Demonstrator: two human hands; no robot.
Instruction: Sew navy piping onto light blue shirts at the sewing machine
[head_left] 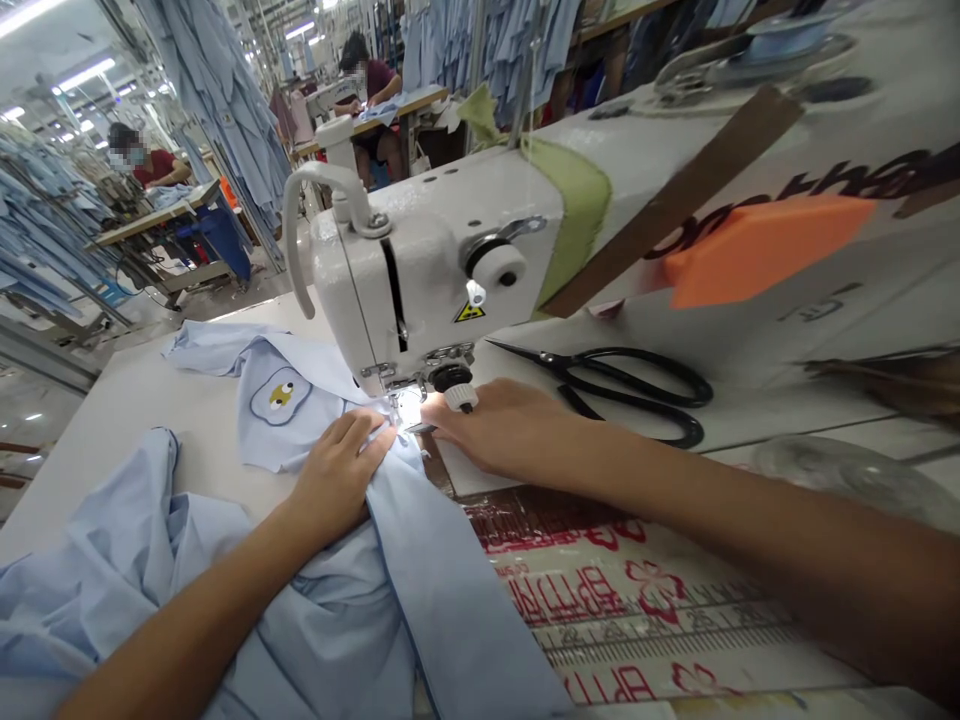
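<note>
A white industrial sewing machine (420, 270) stands on the table, and its presser foot (401, 392) sits on a light blue shirt (330, 610). My left hand (337, 475) presses and gathers the shirt fabric just left of the foot. My right hand (502, 425) lies to the right, its fingertips against the fabric edge by the needle. A small metal tip (420, 428) shows under those fingers, but I cannot tell what it is. An embroidered pocket patch (280, 396) sits on the shirt beyond my left hand. Black-handled scissors (622, 395) lie right of my right hand.
The machine's arm and a green-padded, orange-marked head area fill the upper right. A printed ruler strip (645, 640) runs along the tabletop. Co-workers (142, 155) sit at other machines, among rows of hanging blue garments (217, 100).
</note>
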